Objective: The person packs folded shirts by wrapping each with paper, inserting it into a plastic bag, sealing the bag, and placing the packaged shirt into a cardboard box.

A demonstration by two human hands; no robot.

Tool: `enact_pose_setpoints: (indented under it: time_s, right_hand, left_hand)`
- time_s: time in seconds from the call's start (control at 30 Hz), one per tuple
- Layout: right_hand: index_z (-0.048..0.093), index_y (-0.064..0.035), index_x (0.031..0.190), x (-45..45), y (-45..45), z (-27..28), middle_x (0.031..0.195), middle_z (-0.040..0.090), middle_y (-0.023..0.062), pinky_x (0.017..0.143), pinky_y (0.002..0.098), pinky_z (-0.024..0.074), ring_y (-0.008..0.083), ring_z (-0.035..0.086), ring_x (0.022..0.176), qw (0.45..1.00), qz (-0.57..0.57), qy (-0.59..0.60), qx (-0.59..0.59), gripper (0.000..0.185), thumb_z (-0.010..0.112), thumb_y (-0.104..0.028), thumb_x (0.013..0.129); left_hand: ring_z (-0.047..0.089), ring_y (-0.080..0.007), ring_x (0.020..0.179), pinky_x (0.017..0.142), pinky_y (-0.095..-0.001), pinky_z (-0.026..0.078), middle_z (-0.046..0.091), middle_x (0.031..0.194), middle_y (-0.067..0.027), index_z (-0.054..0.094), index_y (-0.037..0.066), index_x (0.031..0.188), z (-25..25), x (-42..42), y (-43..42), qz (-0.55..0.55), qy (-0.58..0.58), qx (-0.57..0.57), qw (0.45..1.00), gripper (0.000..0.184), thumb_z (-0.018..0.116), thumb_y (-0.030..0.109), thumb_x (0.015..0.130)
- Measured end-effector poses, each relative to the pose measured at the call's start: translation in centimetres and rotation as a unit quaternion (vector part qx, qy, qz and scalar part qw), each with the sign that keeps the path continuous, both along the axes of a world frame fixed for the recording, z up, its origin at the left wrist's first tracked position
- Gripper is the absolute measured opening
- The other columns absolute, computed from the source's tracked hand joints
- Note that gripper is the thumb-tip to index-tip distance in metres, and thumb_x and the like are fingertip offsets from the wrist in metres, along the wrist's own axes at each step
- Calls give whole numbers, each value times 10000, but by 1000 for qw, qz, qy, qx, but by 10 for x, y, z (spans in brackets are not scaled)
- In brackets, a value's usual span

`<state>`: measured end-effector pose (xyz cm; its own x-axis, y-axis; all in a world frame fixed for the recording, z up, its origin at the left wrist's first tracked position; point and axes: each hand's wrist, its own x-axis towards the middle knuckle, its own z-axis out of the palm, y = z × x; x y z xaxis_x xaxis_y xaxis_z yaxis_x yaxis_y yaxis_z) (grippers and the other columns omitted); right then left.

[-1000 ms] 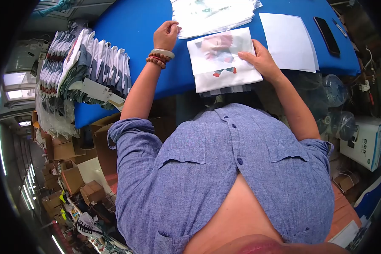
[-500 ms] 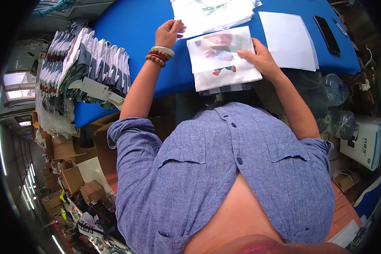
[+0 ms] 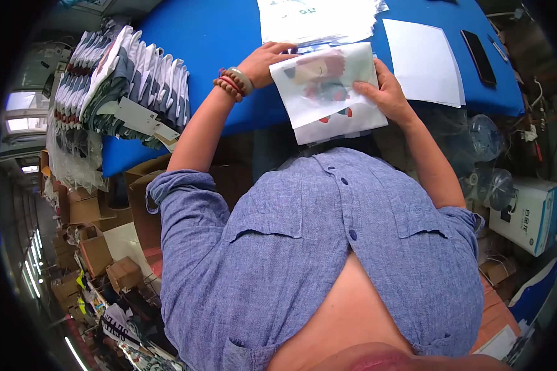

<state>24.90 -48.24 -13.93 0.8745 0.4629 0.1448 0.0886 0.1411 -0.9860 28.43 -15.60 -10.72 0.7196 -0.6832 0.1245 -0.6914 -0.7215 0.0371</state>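
A folded white garment (image 3: pixel 356 122) with a cartoon figure print is held near the table's front edge. A translucent sheet (image 3: pixel 294 102) lies over much of the print. My right hand (image 3: pixel 387 93) is closed on the garment's right side, thumb on top. My left hand (image 3: pixel 265 63), with beads and a bangle at the wrist, is at the upper left corner; its visible fingers stretch to the right, the others partly hidden behind the sheet. Just beyond is a stack of clear plastic bags (image 3: pixel 319 21) with green print.
On the blue table (image 3: pixel 207 31), folded garments (image 3: pixel 130 80) with tags stand at the left. White paper sheets (image 3: pixel 422 62), a dark phone (image 3: pixel 478 57) and a pen (image 3: pixel 497 47) lie at the right. Cardboard boxes (image 3: pixel 96 250) are at the lower left.
My left hand has moved right and down to the garment's upper edge, its fingers now stretched out. The garment and sheet have tilted, and the sheet's left part is lifted. The view has shifted slightly.
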Motion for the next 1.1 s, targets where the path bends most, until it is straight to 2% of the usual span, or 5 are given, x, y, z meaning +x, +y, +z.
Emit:
enact_pose_setpoints:
  time_s: [0.13,0.37,0.57,0.8,1.1]
  right_hand:
    - [439,36,1291,1,2,2,1159,580,113,912,289,459,164,566,1052,1000,3,4,-12,551,703,-158,848]
    - [452,32,1272,-3,2,11,1135,593,111,876,282,476,152,582,1016,998,-11,57,-8,523,701,-141,847]
    - [529,30,1171,0,3,20,984,655,94,724,275,534,135,644,829,978,-44,194,56,355,667,-74,862]
    - [516,64,1135,1,1,24,983,650,132,696,296,550,157,664,817,967,-145,209,14,336,662,-71,864]
    - [502,67,1181,10,6,15,997,648,131,706,294,551,165,665,823,950,-129,270,88,347,626,-98,901]
  left_hand:
    - [452,-304,1231,1056,-384,391,416,1455,-110,541,114,1321,-9,-11,-4,69,-26,-1,997,482,575,175,844]
    - [495,-243,1161,1030,-370,398,485,1403,-56,487,114,1351,-18,4,-15,117,-121,25,985,522,571,209,845]
    - [540,-217,1057,958,-330,454,537,1348,-19,503,118,1339,-7,3,-13,82,-144,17,986,495,563,154,849]
    - [569,-206,1041,934,-298,487,599,1252,-24,568,99,1271,6,11,-5,42,-112,37,992,450,578,48,824]
    - [570,-178,1035,894,-283,507,582,1213,-16,543,71,1282,39,21,-32,-18,-162,127,978,446,534,35,838]
